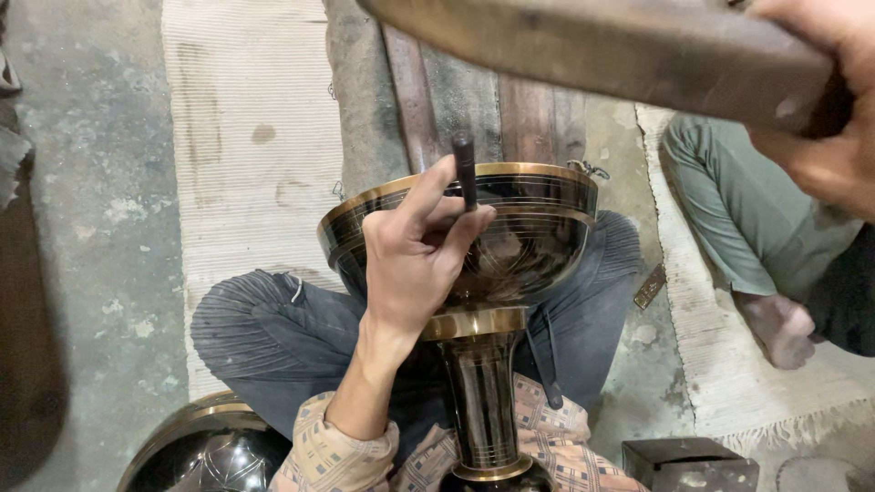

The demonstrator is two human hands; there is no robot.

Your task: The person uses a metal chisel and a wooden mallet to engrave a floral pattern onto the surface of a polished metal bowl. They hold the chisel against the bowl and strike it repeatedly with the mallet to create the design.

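A black, brass-rimmed metal vase point(538, 228) with fine engraved lines lies across my lap, its wide bowl pointing away from me and its neck point(483, 401) toward my body. My left hand point(415, 255) rests on the bowl's near rim and pinches a thin dark chisel point(466, 169) upright against the surface. My right hand point(825, 100) is raised at the top right, gripping the handle of a worn wooden mallet point(602, 46) that spans the top of the view above the chisel.
Another black and brass vessel point(205, 451) sits at the lower left. A second person's green-trousered leg and bare foot point(775, 319) rest on the woven mat point(255, 128) at right. A small dark metal block point(688, 460) stands at the lower right on the concrete floor.
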